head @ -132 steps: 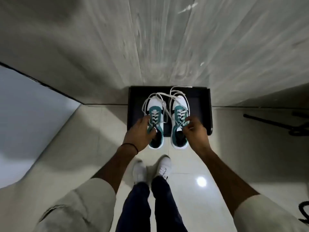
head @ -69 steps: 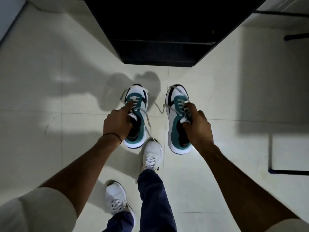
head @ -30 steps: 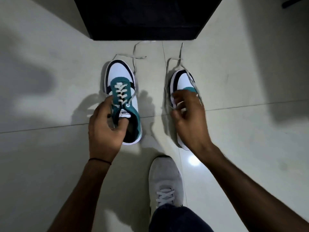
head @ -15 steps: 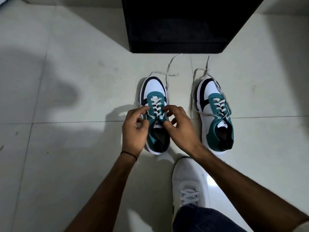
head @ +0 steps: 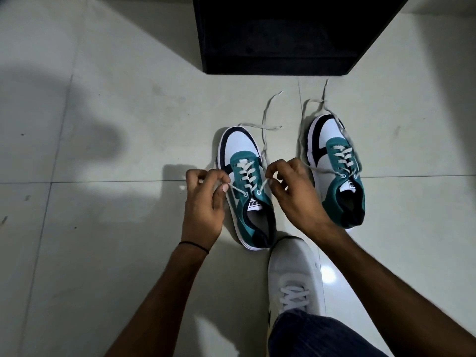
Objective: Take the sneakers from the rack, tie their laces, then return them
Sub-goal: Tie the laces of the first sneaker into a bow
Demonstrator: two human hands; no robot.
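A: What is held at centre frame?
B: A lace end is pinched by the left hand [head: 203,202]; the other end is pinched by the right hand [head: 293,191]. Both are drawn out from the left sneaker [head: 246,186] on the floor [head: 90,228].

A: And further right?
B: The right sneaker [head: 334,168] is seen untied, laces [head: 313,106] trailed toward the black rack [head: 278,34] at the upper right.

pale tiled floor [head: 103,253], worn white shoe [head: 293,276], black wristband [head: 193,245]
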